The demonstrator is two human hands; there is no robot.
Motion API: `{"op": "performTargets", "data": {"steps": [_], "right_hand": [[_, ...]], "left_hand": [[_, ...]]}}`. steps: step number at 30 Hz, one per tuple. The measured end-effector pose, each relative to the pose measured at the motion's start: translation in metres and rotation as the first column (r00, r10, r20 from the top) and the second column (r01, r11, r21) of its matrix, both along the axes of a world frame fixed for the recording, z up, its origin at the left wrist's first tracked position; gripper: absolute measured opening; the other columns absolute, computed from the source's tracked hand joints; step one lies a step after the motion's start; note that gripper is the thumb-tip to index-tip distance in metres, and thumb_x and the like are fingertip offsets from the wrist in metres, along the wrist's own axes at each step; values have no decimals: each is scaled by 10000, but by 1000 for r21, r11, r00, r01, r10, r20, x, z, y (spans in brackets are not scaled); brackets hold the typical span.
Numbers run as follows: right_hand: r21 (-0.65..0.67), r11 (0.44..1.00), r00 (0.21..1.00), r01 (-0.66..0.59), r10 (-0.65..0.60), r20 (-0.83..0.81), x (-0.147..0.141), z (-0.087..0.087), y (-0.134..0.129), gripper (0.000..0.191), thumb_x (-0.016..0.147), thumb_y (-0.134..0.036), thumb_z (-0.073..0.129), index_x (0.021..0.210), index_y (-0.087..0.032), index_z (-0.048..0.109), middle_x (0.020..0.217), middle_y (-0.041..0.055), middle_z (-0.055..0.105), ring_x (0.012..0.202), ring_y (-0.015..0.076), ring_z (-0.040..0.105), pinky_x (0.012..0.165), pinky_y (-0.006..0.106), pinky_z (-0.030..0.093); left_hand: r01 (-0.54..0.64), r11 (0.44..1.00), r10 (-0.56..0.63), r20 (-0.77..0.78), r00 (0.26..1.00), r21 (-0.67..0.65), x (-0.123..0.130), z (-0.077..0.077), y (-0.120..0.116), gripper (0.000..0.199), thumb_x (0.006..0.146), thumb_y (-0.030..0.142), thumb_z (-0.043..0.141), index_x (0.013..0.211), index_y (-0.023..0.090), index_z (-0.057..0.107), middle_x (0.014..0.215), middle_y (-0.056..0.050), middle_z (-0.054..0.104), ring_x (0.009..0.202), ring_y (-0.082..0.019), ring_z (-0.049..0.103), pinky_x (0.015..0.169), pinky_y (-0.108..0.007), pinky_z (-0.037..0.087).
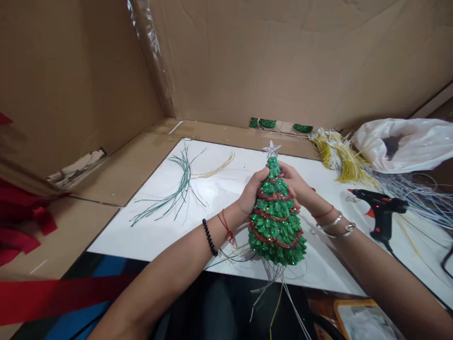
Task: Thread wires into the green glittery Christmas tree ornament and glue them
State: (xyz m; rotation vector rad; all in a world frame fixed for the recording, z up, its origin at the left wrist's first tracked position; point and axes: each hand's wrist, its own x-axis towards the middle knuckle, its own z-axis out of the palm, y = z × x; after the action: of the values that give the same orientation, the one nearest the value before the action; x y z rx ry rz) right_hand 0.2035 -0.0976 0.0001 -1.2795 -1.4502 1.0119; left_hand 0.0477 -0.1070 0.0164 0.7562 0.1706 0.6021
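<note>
A small glittery green Christmas tree (278, 226) with red garlands and a clear star (272, 148) on top stands between my hands, over the front of the white board. My left hand (254, 191) grips its left side near the upper tiers, thumb on the front. Around the right side wraps my right hand (292, 182), partly hidden behind the tree. White, yellow and blue wires (271, 276) hang from beneath its base.
Green wires (182, 182) and yellow wires (215, 169) lie on the white board (116, 231). At right are a black glue gun (384, 212), yellow wire bundles (341, 156), blue-white wires (421, 193) and a white plastic bag (417, 141). Cardboard walls (283, 61) rise behind. Red ribbon (60, 295) crosses the lower left.
</note>
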Motion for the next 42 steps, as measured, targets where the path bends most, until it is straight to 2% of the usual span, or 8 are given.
{"op": "performTargets", "data": {"steps": [7, 12, 23, 26, 31, 34, 36, 42], "right_hand": [[-157, 985, 941, 69, -117, -318, 41, 14, -10, 397, 696, -362, 751, 1045, -207, 641, 718, -39, 551, 641, 69, 492, 635, 209, 458], [-281, 959, 931, 38, -136, -338, 56, 21, -11, 352, 624, -319, 789, 938, -189, 698, 698, -23, 550, 630, 68, 476, 581, 191, 446], [-345, 939, 980, 0, -70, -189, 47, 24, -15, 210, 669, -269, 705, 808, -111, 709, 634, -11, 506, 563, 67, 411, 479, 188, 325], [-180, 966, 943, 188, -228, -241, 38, 25, -13, 215, 731, -312, 615, 873, -152, 632, 669, -37, 434, 582, 72, 380, 506, 194, 315], [128, 898, 874, 421, -364, -321, 5, 23, -29, 163, 837, -345, 528, 927, -211, 554, 759, -25, 440, 639, 107, 379, 586, 240, 353], [318, 859, 909, 401, -330, -256, -19, 15, -48, 125, 911, -313, 472, 946, -234, 562, 810, 5, 504, 717, 141, 448, 659, 281, 389], [441, 851, 958, 285, -247, -144, -31, 9, -61, 132, 940, -272, 432, 939, -252, 562, 835, 16, 520, 752, 157, 482, 675, 297, 405], [492, 869, 994, 49, -93, 64, -43, 4, -72, 141, 894, -167, 438, 897, -226, 566, 772, 12, 548, 697, 148, 519, 635, 290, 420]], "left_hand": [[-239, 949, 258, -71, 964, 207, -7, -7, 27, 554, 731, 664, 515, 778, 121, 612, 673, -94, 675, 611, -198, 638, 610, -334, 512], [-436, 682, 613, -134, 779, 587, -22, -6, 50, 507, 704, 632, 618, 758, 127, 617, 704, -71, 666, 622, -181, 617, 614, -320, 504], [-380, 595, 642, -134, 755, 708, -28, -6, 64, 531, 777, 619, 541, 955, 122, 604, 862, -104, 676, 762, -205, 629, 726, -348, 501], [-477, 367, 782, 12, 623, 799, -29, -2, 65, 497, 854, 548, 479, 1172, 169, 519, 1137, -118, 625, 1053, -221, 581, 923, -362, 441], [-339, -349, 919, 390, 56, 873, -37, 17, 40, 300, 832, 281, 597, 1110, 187, 532, 1051, -89, 560, 935, -192, 536, 838, -331, 435], [-195, -569, 765, 601, 231, 799, -40, 23, 15, 131, 826, 119, 555, 920, 196, 604, 829, -37, 560, 777, -150, 535, 727, -274, 440], [-208, -422, 768, 470, 435, 882, -38, 25, 2, 156, 874, 102, 489, 860, 199, 609, 790, -28, 601, 738, -129, 569, 689, -249, 451], [-444, 534, 651, -15, 759, 719, -21, 36, -14, 404, 960, 488, 318, 1187, 247, 550, 1075, -79, 648, 998, -186, 621, 847, -323, 508]]}}
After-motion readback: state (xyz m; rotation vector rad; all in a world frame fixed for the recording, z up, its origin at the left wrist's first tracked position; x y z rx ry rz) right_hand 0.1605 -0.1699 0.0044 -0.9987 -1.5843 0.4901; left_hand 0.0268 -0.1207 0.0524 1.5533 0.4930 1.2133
